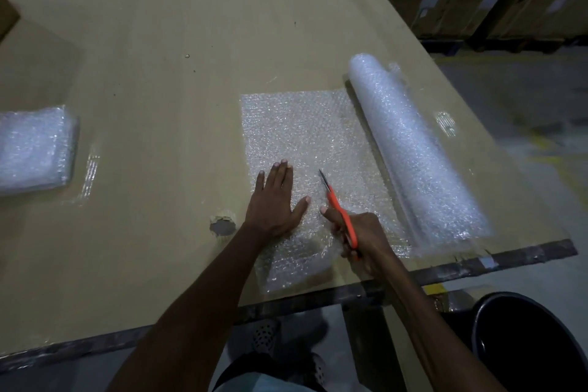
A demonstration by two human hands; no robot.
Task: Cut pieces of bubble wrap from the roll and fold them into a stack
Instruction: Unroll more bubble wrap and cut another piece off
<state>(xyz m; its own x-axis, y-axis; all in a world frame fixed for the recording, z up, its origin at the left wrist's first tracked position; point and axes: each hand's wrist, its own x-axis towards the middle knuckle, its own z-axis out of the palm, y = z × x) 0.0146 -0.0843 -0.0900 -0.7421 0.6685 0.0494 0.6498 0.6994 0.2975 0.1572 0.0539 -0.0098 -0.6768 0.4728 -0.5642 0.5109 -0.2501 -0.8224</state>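
The cutting step is judged under way: the unrolled sheet on the desk beside the roll is pressed flat by the open-fingered left hand, orange scissors are gripped by the right hand, and a straight cut away from the body is called for next.

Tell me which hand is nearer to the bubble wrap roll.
Right. The right hand grips the orange scissors on the unrolled sheet, just left of the roll. The left hand presses flat on the sheet farther left, beyond the scissors.
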